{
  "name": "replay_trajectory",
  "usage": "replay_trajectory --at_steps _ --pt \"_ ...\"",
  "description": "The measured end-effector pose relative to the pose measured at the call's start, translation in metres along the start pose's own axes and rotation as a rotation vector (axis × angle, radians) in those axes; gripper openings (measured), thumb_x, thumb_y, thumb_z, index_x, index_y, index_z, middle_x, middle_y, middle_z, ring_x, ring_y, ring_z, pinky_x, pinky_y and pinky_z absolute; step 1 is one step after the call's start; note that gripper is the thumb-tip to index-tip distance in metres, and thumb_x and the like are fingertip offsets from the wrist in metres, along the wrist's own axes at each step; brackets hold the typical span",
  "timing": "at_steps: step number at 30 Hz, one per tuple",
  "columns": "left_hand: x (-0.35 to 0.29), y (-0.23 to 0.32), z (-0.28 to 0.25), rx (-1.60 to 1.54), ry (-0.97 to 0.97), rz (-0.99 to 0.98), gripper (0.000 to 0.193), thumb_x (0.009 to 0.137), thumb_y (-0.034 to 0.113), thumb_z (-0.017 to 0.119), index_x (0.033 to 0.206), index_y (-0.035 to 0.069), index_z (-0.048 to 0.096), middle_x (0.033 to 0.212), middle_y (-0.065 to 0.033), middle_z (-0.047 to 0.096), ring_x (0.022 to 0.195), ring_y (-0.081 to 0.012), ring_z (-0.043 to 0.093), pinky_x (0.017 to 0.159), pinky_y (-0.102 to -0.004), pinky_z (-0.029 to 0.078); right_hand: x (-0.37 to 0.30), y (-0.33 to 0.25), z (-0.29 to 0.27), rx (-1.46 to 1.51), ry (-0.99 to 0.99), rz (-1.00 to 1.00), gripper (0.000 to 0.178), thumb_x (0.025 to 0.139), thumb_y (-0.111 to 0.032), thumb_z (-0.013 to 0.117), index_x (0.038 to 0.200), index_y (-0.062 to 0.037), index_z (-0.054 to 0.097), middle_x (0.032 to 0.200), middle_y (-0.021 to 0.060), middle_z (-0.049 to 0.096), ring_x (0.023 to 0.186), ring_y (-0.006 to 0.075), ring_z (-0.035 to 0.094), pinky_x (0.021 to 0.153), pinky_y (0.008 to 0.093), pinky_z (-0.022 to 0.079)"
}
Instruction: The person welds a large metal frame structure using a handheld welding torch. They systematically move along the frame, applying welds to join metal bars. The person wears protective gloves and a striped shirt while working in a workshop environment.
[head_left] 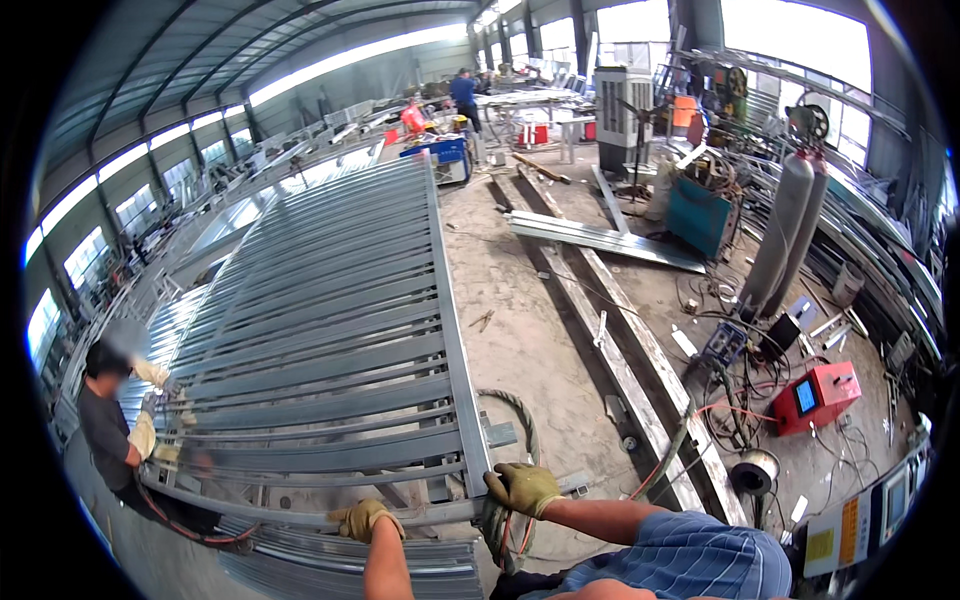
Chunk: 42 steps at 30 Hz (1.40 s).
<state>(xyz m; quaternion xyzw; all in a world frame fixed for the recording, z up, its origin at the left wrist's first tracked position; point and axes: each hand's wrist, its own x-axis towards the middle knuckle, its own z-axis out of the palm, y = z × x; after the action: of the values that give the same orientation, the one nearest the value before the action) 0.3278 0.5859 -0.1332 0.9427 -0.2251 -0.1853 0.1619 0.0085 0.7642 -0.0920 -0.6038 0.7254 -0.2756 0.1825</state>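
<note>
A large slatted metal frame (452, 330) of silvery bars lies raised in front of me, stretching away to the far left. My left hand (368, 521), in a yellowish work glove, is closed on its near rail. At the near right corner, my right hand (524, 489), gloved alike, has its fingers curled over the frame's end. Their undersides are hidden. A coiled hose and cable bundle (508, 535) hangs just below the right hand. Under the near rail lie several long metal profiles (420, 568).
A co-worker (108, 425) in gloves bends over the frame's left end. Two long beams (640, 375) run along the floor at right. Beyond them stand gas cylinders (783, 235), a red machine (815, 398), a wire spool (754, 471) and tangled cables. Another person (464, 98) is far back.
</note>
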Motion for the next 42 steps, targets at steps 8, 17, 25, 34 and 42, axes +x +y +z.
replay_trajectory --at_steps 8,17,25,34,42 --pt "-0.028 0.006 -0.025 0.062 0.078 0.002 0.104 0.103 0.032 0.07 0.181 0.002 0.007 0.138 -0.0308 0.06 0.106 -0.0361 0.081 0.074 -0.0537 0.068 0.001 0.004 0.01 0.002 0.033 -0.016 0.054 0.11 -0.055 0.054 0.121 -0.0094 0.079 0.117 0.0218 0.081 0.11 0.0432 0.077 0.096 0.0542 0.06" --pt "-0.033 0.002 -0.024 0.077 0.095 0.063 0.104 0.104 0.033 0.066 0.181 -0.001 0.005 0.134 -0.0311 0.056 0.106 -0.0376 0.078 0.074 -0.0494 0.067 -0.002 -0.004 -0.002 -0.008 -0.008 0.025 0.058 0.112 -0.056 0.054 0.13 -0.0072 0.079 0.124 0.0233 0.081 0.114 0.0441 0.077 0.101 0.0538 0.059" --pt "-0.001 -0.007 0.003 0.068 0.136 0.054 0.102 0.105 0.035 0.066 0.182 0.001 0.008 0.145 -0.0358 0.051 0.109 -0.0388 0.077 0.077 -0.0519 0.068 -0.003 -0.008 -0.002 -0.016 0.059 -0.017 0.056 0.112 -0.056 0.052 0.119 -0.0087 0.081 0.116 0.0215 0.082 0.11 0.0431 0.078 0.097 0.0531 0.061" --pt "-0.029 0.001 -0.021 0.073 0.101 0.061 0.101 0.106 0.037 0.066 0.182 0.002 0.01 0.151 -0.032 0.048 0.124 -0.0399 0.074 0.088 -0.0543 0.068 -0.004 -0.008 -0.004 -0.019 0.036 0.006 0.058 0.112 -0.057 0.05 0.122 -0.0087 0.08 0.118 0.021 0.082 0.112 0.0423 0.078 0.098 0.0525 0.061" --pt "-0.022 0.004 -0.015 0.029 0.036 -0.007 0.103 0.105 0.034 0.069 0.184 0.01 0.007 0.154 -0.0309 0.047 0.124 -0.0416 0.074 0.088 -0.0561 0.069 -0.003 -0.005 -0.003 -0.017 0.018 0.025 0.058 0.112 -0.057 0.052 0.128 -0.0089 0.08 0.124 0.021 0.081 0.115 0.0431 0.077 0.1 0.0529 0.06"
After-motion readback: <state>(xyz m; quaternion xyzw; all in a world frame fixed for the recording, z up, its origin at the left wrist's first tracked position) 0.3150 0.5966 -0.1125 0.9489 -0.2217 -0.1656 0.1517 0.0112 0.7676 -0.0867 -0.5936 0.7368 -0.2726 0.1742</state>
